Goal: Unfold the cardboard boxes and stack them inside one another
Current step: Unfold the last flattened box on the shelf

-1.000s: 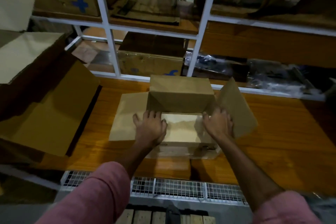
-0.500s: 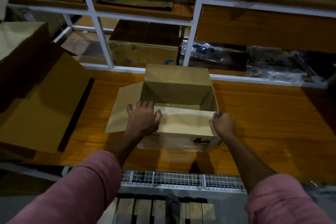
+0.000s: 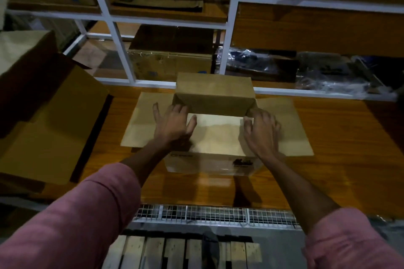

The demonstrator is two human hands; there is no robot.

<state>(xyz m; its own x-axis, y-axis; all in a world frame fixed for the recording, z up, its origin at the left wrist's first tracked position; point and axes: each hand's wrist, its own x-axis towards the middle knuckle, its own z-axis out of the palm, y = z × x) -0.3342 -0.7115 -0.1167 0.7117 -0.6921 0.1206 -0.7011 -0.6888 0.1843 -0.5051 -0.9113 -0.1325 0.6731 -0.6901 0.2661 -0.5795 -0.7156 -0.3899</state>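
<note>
A small cardboard box (image 3: pixel 215 137) sits on the wooden tabletop (image 3: pixel 328 170), near its middle, with its side flaps spread flat to the left and right. The left hand (image 3: pixel 172 124) rests on the box's left edge, fingers spread. The right hand (image 3: pixel 262 131) rests on the right edge, fingers loosely bent. A larger open box (image 3: pixel 43 129) stands at the left.

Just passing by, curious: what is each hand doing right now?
Left hand: open, fingers spread, resting on the box.
Right hand: open, fingers loosely bent on it.
</note>
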